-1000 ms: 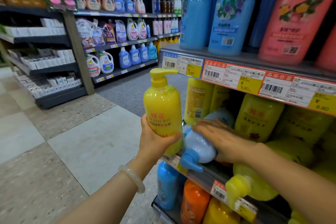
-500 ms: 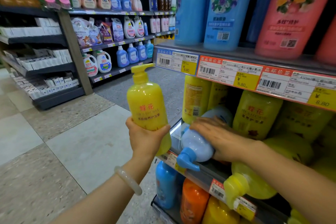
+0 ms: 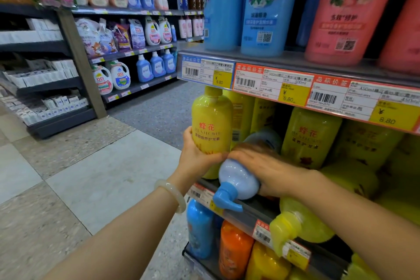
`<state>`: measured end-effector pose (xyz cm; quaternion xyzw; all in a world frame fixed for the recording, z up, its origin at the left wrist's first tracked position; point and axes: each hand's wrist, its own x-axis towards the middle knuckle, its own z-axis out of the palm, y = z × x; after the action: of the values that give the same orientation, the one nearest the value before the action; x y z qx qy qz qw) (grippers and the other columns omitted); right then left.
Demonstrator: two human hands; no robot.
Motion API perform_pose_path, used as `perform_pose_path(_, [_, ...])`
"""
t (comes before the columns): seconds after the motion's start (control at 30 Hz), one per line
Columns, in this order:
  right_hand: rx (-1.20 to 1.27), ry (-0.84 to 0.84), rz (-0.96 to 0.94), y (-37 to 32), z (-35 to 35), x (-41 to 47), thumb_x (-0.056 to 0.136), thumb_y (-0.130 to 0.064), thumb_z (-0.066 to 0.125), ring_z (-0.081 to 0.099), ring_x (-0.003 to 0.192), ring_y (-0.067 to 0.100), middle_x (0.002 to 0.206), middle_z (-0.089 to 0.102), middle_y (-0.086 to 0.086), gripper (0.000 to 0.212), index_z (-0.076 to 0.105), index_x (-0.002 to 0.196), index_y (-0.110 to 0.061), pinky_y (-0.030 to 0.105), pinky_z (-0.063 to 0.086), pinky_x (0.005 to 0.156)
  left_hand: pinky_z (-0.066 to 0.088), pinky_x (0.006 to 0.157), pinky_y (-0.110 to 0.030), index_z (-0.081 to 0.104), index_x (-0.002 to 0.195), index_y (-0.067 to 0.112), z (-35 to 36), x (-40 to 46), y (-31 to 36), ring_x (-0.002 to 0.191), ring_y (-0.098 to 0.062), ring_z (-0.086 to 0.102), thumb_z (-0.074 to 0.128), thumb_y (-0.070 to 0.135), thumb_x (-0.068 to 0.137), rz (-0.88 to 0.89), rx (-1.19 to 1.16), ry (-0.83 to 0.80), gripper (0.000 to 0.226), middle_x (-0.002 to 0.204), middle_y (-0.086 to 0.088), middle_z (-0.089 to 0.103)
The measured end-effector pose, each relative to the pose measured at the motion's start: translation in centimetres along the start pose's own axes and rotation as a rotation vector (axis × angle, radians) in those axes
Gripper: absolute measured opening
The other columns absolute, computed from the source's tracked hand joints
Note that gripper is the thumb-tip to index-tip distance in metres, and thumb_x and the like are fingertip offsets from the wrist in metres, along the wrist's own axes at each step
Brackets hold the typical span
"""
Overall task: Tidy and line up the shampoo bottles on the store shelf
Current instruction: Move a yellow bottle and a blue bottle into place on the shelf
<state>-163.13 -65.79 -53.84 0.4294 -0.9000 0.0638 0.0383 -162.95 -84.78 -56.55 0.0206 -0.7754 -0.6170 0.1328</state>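
Shelf unit (image 3: 295,61): it fills the right side of your view, its edges lined with price tags (image 3: 293,90).
Top tier: 2 tall blue bottles (image 3: 261,7) stand left of a pink bottle (image 3: 350,11).
Middle tier: yellow bottles (image 3: 311,136) stand upright at the far side; another yellow bottle (image 3: 297,227) lies tipped on its side to the right, pump end over the near edge.
Bottom tier: a blue, an orange (image 3: 234,248) and a yellow bottle stand side by side.
Far aisle: detergent jugs (image 3: 118,75) sit on the racks at the left.
Yellow shampoo bottle (image 3: 211,125): you hold it upright at the left end of the middle tier, its cap just under the price rail.
Pale blue pump bottle (image 3: 238,179): it lies on its side on the middle tier, pump hanging over the near edge.
Left hand (image 3: 195,159): your fingers wrap the lower half of the yellow shampoo bottle.
Right hand (image 3: 266,166): it curls over the pale blue pump bottle; its fingertips meet your left hand.
Bracelet (image 3: 172,193): a pale band on your left wrist.
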Motion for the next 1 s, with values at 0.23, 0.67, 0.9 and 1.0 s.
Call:
perform_pose_path(0.23, [0.057, 0.007, 0.062, -1.0, -1.4, -0.1, 0.067, -0.021, 0.075, 0.044, 0.118, 0.025, 0.126, 0.048, 0.005, 0.073, 0.034, 0.128, -0.027, 0.041, 0.039, 0.099, 0.051, 0.08, -0.024, 0.02, 0.136, 0.024, -0.8, 0.0, -0.4, 0.102, -0.006, 0.056, 0.08, 0.015, 0.068, -0.042, -0.127, -0.145, 0.09, 0.113, 0.007, 0.055])
perform_pose_path(0.67, [0.583, 0.475, 0.654, -3.1, -5.1, -0.1, 0.058, -0.031, 0.086, 0.05, 0.103, 0.012, 0.112, 0.048, -0.009, 0.083, 0.042, 0.127, -0.016, 0.022, 0.041, 0.085, 0.024, 0.108, -0.014, 0.032, 0.132, 0.023, 1.4, -7.6, -2.8, 0.128, -0.01, 0.032, 0.067, 0.04, 0.063, 0.514, 0.254, 0.103, 0.079, 0.137, -0.006, 0.037])
perform_pose_path(0.9, [0.953, 0.533, 0.847, -2.2, -5.0, 0.0, 0.079, -0.028, 0.071, 0.048, 0.12, 0.023, 0.127, 0.053, 0.008, 0.071, 0.036, 0.136, -0.006, 0.03, 0.035, 0.102, 0.035, 0.104, -0.029, 0.028, 0.139, 0.016, 5.2, -7.4, 0.3, 0.124, -0.009, 0.034, 0.075, 0.052, 0.055, 0.268, 0.179, -0.139, 0.103, 0.137, 0.001, 0.036])
perform_pose_path(1.0, [0.961, 0.508, 0.862, -2.8, -5.5, 0.4, 0.084, -0.031, 0.064, 0.036, 0.135, 0.022, 0.147, 0.036, 0.012, 0.069, 0.032, 0.14, -0.005, 0.025, 0.025, 0.106, 0.044, 0.099, -0.042, 0.032, 0.135, 0.014, 6.7, -6.5, 0.9, 0.122, -0.021, 0.045, 0.074, 0.057, 0.045, 0.196, 0.142, -0.079, 0.108, 0.131, -0.006, 0.044])
